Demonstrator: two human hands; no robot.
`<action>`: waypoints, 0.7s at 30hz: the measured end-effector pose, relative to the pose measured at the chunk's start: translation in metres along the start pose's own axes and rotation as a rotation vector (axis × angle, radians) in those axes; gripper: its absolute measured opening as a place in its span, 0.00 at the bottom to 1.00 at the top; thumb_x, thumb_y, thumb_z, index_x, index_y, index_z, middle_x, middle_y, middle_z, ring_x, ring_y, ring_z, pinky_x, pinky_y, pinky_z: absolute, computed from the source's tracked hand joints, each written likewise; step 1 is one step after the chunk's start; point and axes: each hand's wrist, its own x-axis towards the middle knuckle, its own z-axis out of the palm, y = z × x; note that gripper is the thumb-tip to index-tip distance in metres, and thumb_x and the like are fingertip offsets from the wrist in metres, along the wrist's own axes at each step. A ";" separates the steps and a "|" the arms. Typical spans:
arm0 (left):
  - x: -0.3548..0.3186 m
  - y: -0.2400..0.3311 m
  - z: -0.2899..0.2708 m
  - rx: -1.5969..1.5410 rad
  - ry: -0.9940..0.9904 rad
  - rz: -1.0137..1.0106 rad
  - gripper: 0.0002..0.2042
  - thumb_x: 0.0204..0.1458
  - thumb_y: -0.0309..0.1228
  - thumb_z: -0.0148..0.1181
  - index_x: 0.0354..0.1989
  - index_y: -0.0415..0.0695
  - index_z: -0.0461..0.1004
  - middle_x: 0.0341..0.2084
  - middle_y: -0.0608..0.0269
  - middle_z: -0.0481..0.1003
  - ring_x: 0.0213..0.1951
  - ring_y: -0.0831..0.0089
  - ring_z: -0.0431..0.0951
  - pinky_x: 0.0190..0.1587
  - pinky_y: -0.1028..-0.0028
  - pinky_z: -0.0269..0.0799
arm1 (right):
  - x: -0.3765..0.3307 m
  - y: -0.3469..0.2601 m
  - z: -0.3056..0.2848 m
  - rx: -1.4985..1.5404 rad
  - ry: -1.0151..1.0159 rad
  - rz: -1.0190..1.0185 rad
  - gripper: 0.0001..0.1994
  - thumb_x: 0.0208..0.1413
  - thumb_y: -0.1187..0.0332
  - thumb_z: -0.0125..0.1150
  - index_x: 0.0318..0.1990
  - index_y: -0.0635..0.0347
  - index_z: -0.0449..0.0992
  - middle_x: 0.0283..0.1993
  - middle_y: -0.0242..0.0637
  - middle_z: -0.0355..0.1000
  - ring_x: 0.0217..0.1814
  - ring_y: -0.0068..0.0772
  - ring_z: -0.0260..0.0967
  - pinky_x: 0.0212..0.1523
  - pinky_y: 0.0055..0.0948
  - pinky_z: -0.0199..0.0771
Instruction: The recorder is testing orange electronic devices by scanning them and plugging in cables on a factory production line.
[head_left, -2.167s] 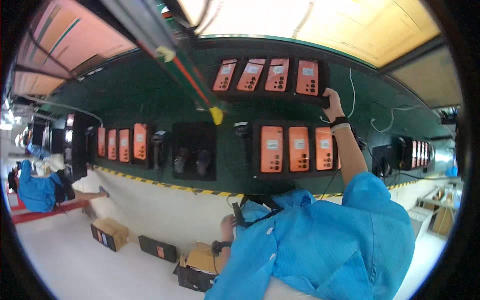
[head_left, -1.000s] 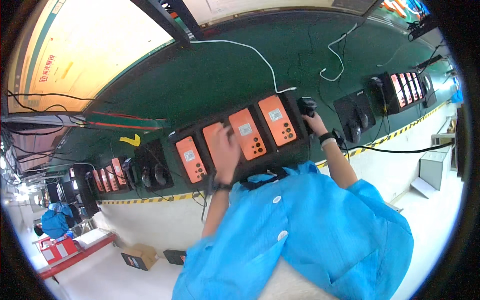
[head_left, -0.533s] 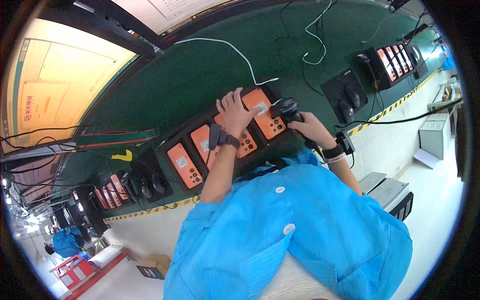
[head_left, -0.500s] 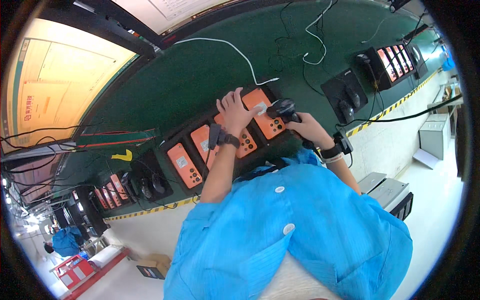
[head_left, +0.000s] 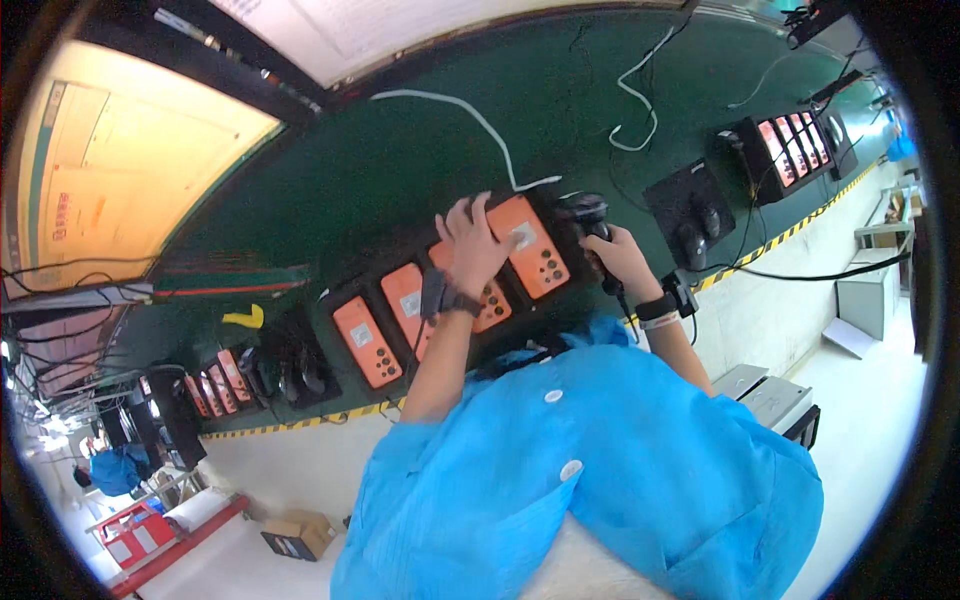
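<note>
Several orange phones lie back up, side by side, in a black tray [head_left: 388, 326] on the table. Each has several camera rings, and white labels show on their backs. My left hand [head_left: 474, 246] is spread over the third phone from the left [head_left: 493, 312] and covers part of it; its thumb reaches the label of the rightmost phone [head_left: 538, 258]. The leftmost phone [head_left: 364, 345] is uncovered. My right hand [head_left: 625, 262] is wrapped round the handle of a black handheld barcode scanner [head_left: 588, 211], just right of the rightmost phone.
White cables [head_left: 497, 137] lie on the green table mat [head_left: 420, 160]. To the right are a dark pad [head_left: 668, 192] and a rack of phones [head_left: 793, 148]; more phones [head_left: 229, 376] stand at left. A lit monitor [head_left: 130, 160] is at upper left. Striped tape [head_left: 780, 246] marks the front edge.
My right hand has drawn the scanner right, off the rightmost phone, uncovering its label. My left hand stays spread over the phones. The whole view has shifted slightly.
</note>
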 end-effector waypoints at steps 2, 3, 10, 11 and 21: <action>-0.010 0.004 -0.001 0.021 0.021 0.036 0.34 0.45 0.53 0.63 0.58 0.50 0.60 0.56 0.47 0.56 0.63 0.49 0.51 0.65 0.42 0.35 | 0.028 0.032 -0.019 -0.130 0.345 -0.162 0.10 0.48 0.66 0.59 0.32 0.65 0.71 0.21 0.33 0.68 0.18 0.24 0.65 0.20 0.26 0.65; -0.013 0.007 0.000 0.017 0.026 0.048 0.34 0.45 0.53 0.63 0.58 0.50 0.60 0.56 0.47 0.56 0.63 0.49 0.51 0.65 0.42 0.35 | 0.039 0.038 -0.026 -0.225 0.355 -0.113 0.14 0.47 0.65 0.60 0.36 0.67 0.70 0.24 0.38 0.69 0.24 0.26 0.68 0.27 0.30 0.69; -0.015 0.021 0.005 0.175 0.076 0.017 0.23 0.54 0.46 0.56 0.53 0.45 0.67 0.59 0.46 0.54 0.64 0.48 0.50 0.64 0.39 0.39 | 0.101 0.064 -0.056 -0.146 -0.017 -0.009 0.18 0.47 0.67 0.60 0.44 0.70 0.73 0.39 0.39 0.74 0.42 0.32 0.70 0.46 0.29 0.68; -0.013 0.022 0.005 0.155 0.077 -0.015 0.22 0.54 0.45 0.55 0.52 0.44 0.67 0.59 0.45 0.55 0.64 0.47 0.50 0.64 0.39 0.40 | 0.129 0.088 -0.067 -0.212 0.249 -0.189 0.19 0.46 0.68 0.61 0.46 0.69 0.74 0.41 0.36 0.73 0.41 0.30 0.70 0.42 0.28 0.70; -0.003 0.031 0.012 0.252 0.099 -0.033 0.16 0.55 0.41 0.54 0.46 0.45 0.71 0.55 0.48 0.58 0.62 0.50 0.54 0.62 0.38 0.42 | 0.186 0.034 -0.124 0.837 0.489 -0.252 0.10 0.60 0.67 0.54 0.44 0.64 0.74 0.34 0.33 0.71 0.33 0.28 0.70 0.35 0.26 0.74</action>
